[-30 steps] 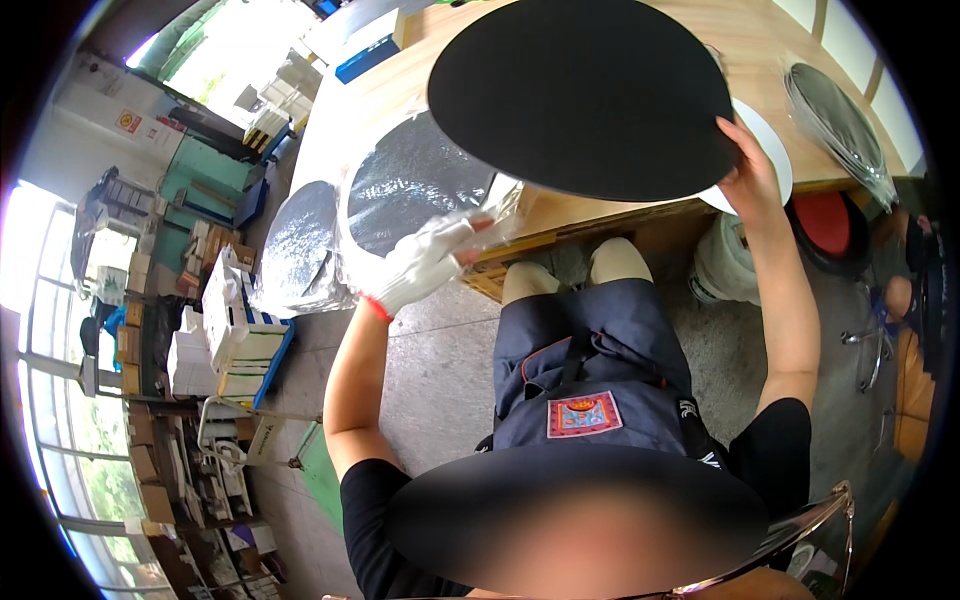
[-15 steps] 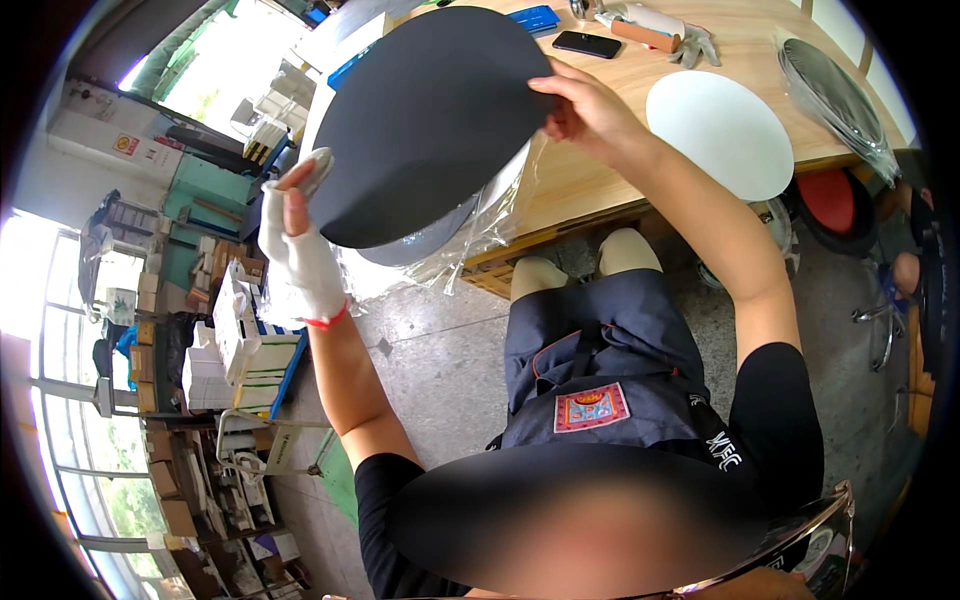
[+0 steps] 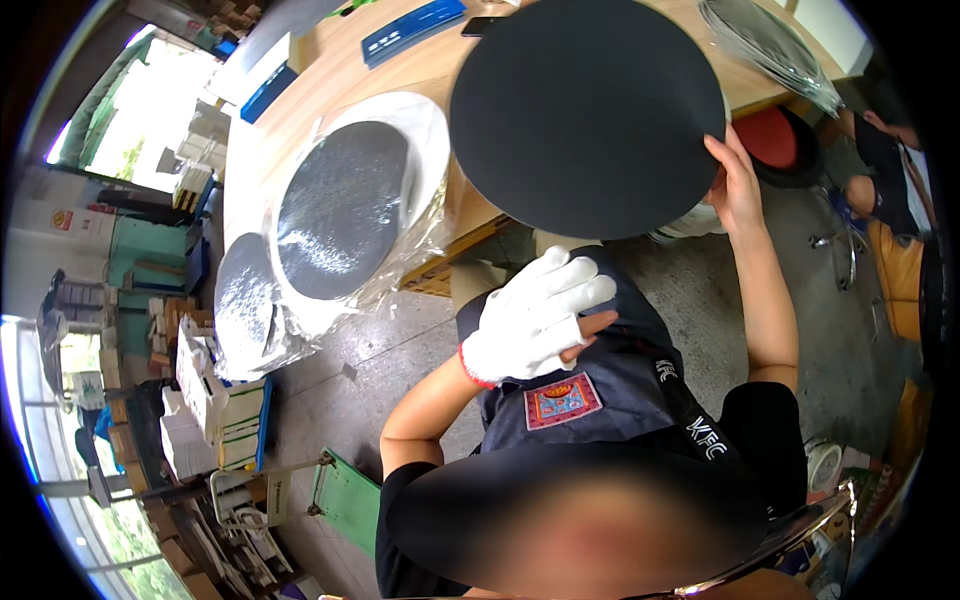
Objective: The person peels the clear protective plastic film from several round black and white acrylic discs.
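Observation:
My right hand grips a large matte black round disc by its right edge, with the thumb on the upper face. The disc is held up in front of the table edge. My left hand wears a white glove with a red cuff and bare fingertips showing at the thumb side. It hovers over my apron below the disc, fingers stretched out, touching nothing I can see. Left of the disc, a shiny dark disc in clear plastic wrap lies on the table, with a second wrapped dark disc beside it.
The wooden table carries a blue box, a phone and more plastic-wrapped discs at the right. A red-seated stool stands at the right. Another person sits at the far right. Shelves with stacked goods fill the left.
The black disc has swung right in my right hand, uncovering the wrapped discs. My gloved left hand has come off its left side toward my apron. The white disc is now hidden from view.

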Demonstrator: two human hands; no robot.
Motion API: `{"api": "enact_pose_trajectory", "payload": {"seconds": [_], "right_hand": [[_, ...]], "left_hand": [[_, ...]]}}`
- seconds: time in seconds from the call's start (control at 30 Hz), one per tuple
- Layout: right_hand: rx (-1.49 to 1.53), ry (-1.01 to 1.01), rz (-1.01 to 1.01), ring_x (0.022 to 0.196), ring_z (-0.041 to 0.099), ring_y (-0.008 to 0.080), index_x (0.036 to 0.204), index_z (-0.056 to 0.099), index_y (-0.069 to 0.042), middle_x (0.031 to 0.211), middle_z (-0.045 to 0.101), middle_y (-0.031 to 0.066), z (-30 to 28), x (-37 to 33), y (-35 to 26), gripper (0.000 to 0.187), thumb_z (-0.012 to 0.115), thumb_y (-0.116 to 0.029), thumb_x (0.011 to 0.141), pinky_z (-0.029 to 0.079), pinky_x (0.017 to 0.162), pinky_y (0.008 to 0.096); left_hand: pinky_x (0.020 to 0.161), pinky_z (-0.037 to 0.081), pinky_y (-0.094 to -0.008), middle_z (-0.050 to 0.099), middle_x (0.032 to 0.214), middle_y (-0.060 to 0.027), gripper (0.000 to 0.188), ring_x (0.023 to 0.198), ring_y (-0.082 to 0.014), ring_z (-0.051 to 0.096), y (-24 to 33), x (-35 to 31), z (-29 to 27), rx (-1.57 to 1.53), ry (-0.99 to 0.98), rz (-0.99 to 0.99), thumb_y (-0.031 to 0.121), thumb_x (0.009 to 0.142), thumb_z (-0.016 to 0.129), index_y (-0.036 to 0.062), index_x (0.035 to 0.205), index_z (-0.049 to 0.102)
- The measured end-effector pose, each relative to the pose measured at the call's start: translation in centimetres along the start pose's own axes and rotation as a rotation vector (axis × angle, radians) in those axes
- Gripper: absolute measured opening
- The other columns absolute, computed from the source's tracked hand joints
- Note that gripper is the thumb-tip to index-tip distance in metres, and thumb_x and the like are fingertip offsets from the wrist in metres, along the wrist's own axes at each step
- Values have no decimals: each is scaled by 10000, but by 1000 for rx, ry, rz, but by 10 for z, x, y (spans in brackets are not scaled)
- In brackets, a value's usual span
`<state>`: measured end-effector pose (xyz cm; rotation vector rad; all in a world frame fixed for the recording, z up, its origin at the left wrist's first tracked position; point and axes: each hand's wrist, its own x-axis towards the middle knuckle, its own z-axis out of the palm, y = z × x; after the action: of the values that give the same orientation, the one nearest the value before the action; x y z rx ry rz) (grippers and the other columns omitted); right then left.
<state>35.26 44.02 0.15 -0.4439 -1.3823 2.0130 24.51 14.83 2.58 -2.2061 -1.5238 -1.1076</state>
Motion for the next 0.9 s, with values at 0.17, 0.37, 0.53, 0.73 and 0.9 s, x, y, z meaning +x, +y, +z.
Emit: {"api": "enact_pose_trajectory", "payload": {"seconds": [0.17, 0.37, 0.53, 0.73, 0.9], "right_hand": [[-231, -105, 254, 656, 625, 61, 1438, 426, -44, 1084, 643, 34, -42, 18, 28, 539, 578, -206, 946, 479, 442, 201], [-864, -186, 209, 480, 615, 145, 1062, 632, -28, 650, 658, 73, -1, 90, 74, 333, 638, -337, 939, 492, 465, 276], [-1625, -122, -168, 682, 696, 341, 713, 706, -10, 703, 688, 184, -1, 42, 81, 566, 587, -528, 908, 547, 598, 425], [-1528, -37, -224, 627, 678, 315, 708, 674, -50, 647, 669, 134, 21, 20, 116, 453, 616, -453, 907, 514, 542, 417], [-1579, -12, -400, 611, 677, 301, 716, 673, -73, 636, 667, 125, 57, 28, 97, 353, 632, -363, 913, 514, 541, 410]], "left_hand": [[949, 471, -487, 628, 1144, -139, 309, 1072, -362, 591, -51, 38, 40, 26, -15, -74, 59, 683, 672, 69, 992, 674], [1030, 410, -420, 551, 1347, -139, 390, 1217, -339, 517, -189, 3, 102, 305, -164, -615, 244, 844, 674, 173, 1226, 640], [1051, 392, -431, 527, 1381, -118, 390, 1250, -339, 488, -198, -7, 104, 418, -200, -538, 258, 851, 679, 177, 1231, 642], [981, 462, -385, 614, 1273, -71, 301, 1171, -305, 553, -185, -2, 104, 360, -111, -655, 170, 836, 690, 173, 1137, 688], [953, 494, -380, 634, 1223, -65, 338, 1132, -303, 576, -186, -10, 81, 168, -199, -626, 19, 754, 696, 128, 1074, 693]]}}
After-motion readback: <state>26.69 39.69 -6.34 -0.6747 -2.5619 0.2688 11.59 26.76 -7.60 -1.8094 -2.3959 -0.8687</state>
